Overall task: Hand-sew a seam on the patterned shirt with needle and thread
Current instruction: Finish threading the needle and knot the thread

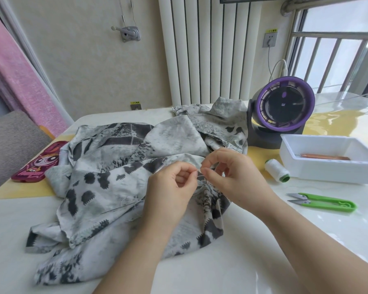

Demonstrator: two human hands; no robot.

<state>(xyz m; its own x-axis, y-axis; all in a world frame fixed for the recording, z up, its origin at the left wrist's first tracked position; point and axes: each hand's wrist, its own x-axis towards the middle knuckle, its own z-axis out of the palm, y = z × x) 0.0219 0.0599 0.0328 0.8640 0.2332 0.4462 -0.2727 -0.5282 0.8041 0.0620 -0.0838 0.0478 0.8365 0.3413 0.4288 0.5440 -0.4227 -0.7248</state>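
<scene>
Currently the patterned shirt (106, 187) lies crumpled on the surface (263, 240). Left grip (172, 183) and right grip (232, 172) are both closed to a pinch, meeting on what looks like the needle (198, 170) just above the cloth. Risk: uneven pulling could tangle the slack thread (200, 177) or unthread it.

Both bare forearms reach in over the worktop's near edge, converging; left grip (170, 184) and right grip (232, 172) nearly tip to tip, each thumb and forefinger pinching fine thread (200, 177), other fingers curled.
</scene>
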